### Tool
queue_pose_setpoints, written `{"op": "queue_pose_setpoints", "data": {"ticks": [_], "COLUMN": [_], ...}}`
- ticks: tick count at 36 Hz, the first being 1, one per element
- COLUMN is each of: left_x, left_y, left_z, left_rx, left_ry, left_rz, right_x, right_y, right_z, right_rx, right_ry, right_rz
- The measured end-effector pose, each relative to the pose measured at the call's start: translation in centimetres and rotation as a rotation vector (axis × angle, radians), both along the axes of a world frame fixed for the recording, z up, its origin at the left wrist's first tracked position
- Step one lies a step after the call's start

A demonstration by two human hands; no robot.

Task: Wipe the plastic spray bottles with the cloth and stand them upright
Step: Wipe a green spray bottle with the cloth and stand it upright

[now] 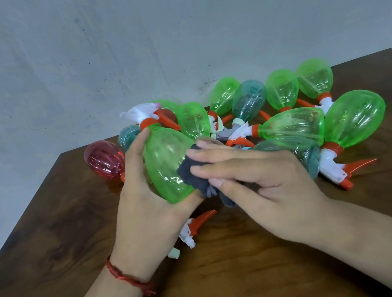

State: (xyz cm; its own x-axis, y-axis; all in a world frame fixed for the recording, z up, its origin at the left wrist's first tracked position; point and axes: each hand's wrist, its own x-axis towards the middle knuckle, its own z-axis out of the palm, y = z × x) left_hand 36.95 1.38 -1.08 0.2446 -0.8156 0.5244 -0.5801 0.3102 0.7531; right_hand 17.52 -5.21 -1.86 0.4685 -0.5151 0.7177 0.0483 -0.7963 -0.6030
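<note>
Two forearms come in from the bottom edge over a dark wooden table (53, 237), the left wrist wearing a red thread bracelet (129, 278). Just beyond that wrist, a white-and-orange spray head (194, 229) lies on the wood, partly hidden under the left hand (145, 203) (whether a bottle is attached to it cannot be seen). That hand grips a green spray bottle (165, 166) clear of the tabletop, wrapped round its left side and under its base. The bottle is roughly upright, leaning a little, with its white nozzle at the top pointing left and its orange trigger slanting down to the right. The right hand (268, 189) presses a grey cloth (190, 173) against the bottle's right flank. Its fingers lie almost straight over the fabric while the thumb pinches it from below, and a loose fold hangs beneath. Behind the hands, more bottles lie on their sides in a heap: mostly green bottles (355, 118), a few teal bottles (249, 99), and a red bottle (104, 161) at the left end, near the table's corner. Farthest back rises a pale, scuffed wall (105, 48).
</note>
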Motion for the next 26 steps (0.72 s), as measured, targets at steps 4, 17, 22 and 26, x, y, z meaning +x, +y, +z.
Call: {"op": "queue_pose_setpoints", "data": {"ticks": [4,17,22,26], "left_x": [0.4,-0.3,-0.3,-0.2], "left_y": [-0.1,0.5,0.6,0.7], "left_z": [-0.2,-0.7,-0.1,0.0], "left_rx": [0.013,0.028,0.07,0.068], "left_ry": [0.0,-0.08,-0.025,-0.162], "left_rz": [-0.03,-0.298,-0.362,-0.297], "right_x": [0.1,-0.2,-0.3,-0.2], "right_y": [0.1,-2.0,-2.2,-2.3], "right_z": [0.0,1.5,1.2,0.7], "right_rx": [-0.019,0.743,0.755,0.682], "right_ry": [-0.007,-0.305,-0.365,-0.308], "right_rz": [-0.004,0.147,0.16,0.119]}}
